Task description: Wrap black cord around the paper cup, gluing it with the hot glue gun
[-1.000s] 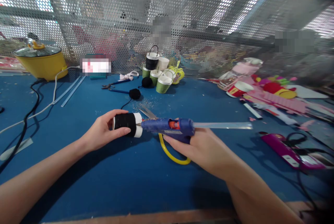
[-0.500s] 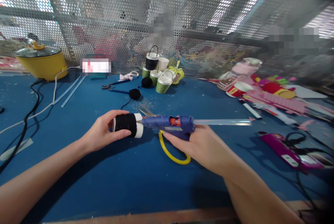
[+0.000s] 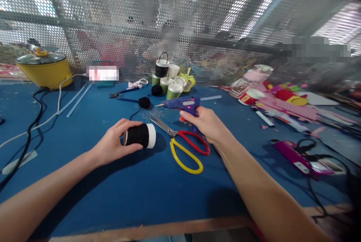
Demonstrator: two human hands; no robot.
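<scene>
Blue bench [image 3: 146, 193], perforated screen [image 3: 113, 16] behind. Your left hand [image 3: 113, 146]: fingers wrapped round black-wound cup [image 3: 140, 135], cup on its side on bench. Your right hand [image 3: 207, 123]: fingers closed on blue glue gun [image 3: 182, 103], nozzle pointing left, apart from cup. Scissors [image 3: 183, 146] flat between your hands

The blue table [image 3: 141, 197] carries yellow-and-red scissors [image 3: 184, 148] near its middle. Just left of the scissors, a black-wrapped cup [image 3: 140, 136] seems to rest on its side. Beyond the scissors stand green cups [image 3: 170, 84]. Far to their left sits a yellow pot [image 3: 42, 70], and to their right lie a purple device [image 3: 299, 157] and pink paper scraps [image 3: 290, 108].
</scene>
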